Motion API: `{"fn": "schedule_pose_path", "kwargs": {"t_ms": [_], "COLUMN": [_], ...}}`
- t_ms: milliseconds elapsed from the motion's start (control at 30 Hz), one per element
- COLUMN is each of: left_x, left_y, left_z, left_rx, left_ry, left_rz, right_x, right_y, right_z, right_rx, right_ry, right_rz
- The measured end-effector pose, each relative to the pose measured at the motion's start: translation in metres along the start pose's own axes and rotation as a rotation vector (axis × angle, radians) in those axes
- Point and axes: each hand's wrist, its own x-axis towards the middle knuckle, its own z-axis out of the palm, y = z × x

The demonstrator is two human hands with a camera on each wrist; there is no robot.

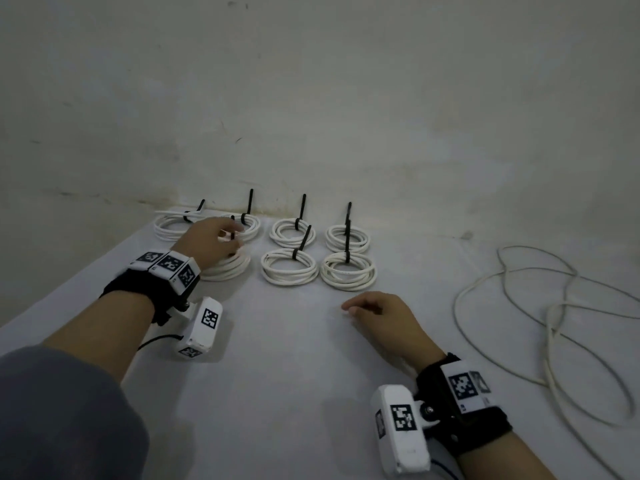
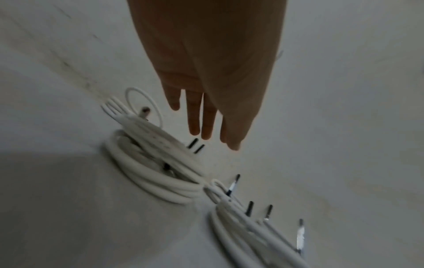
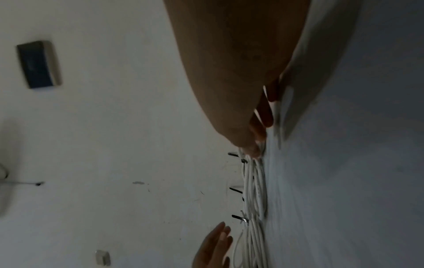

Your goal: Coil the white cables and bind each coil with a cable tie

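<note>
Several white cable coils, each bound with a black tie [image 1: 250,206], lie in two rows at the far side of the white sheet [image 1: 284,358]. My left hand [image 1: 221,239] hovers over the front left coil [image 1: 231,269], partly hiding it. In the left wrist view its fingers [image 2: 207,125] are straight and hold nothing above that coil [image 2: 151,177]. My right hand [image 1: 367,310] rests on the sheet in front of the front right coil [image 1: 348,271]. Its fingers [image 3: 261,125] are loosely bent, touch the sheet and hold nothing. A loose white cable [image 1: 554,306] sprawls at the right.
A dirty white wall [image 1: 346,116] rises right behind the far row of coils. In the right wrist view a dark blue box [image 3: 39,64] hangs on that wall. Grey floor [image 1: 52,265] shows past the sheet's left edge.
</note>
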Motion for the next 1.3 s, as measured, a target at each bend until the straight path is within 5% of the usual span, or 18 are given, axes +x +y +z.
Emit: {"fn": "schedule_pose_path", "kwargs": {"t_ms": [100, 333, 567, 767, 933, 1067, 1300], "left_x": [-0.006, -0.030, -0.064, -0.093, -0.113, -0.123, -0.119], "left_y": [0.039, 0.153, 0.262, 0.318, 0.333, 0.335, 0.312], "left_z": [0.005, 0.035, 0.087, 0.126, 0.141, 0.143, 0.119], "left_rx": [-0.110, -0.209, -0.169, -0.123, -0.008, 0.011, -0.665], "left_ry": [0.039, -0.188, -0.506, -0.684, -0.865, -1.027, -0.731], "left_rz": [0.142, 0.420, 0.662, 0.734, 0.654, 0.376, 0.040], "right_x": [-0.007, -0.044, -0.126, -0.183, -0.192, -0.183, -0.155], "right_y": [-0.017, -0.048, -0.019, 0.009, 0.012, -0.006, -0.027], "right_z": [-0.017, -0.097, -0.185, -0.208, -0.202, -0.191, -0.149], "right_rx": [0.049, 0.202, -0.508, -0.956, -1.000, -0.852, -0.541], "right_ry": [0.084, 0.206, 0.091, -0.296, -0.351, -0.219, 0.053], "right_rz": [-0.021, 0.009, 0.249, 0.576, 0.524, 0.342, 0.101]}}
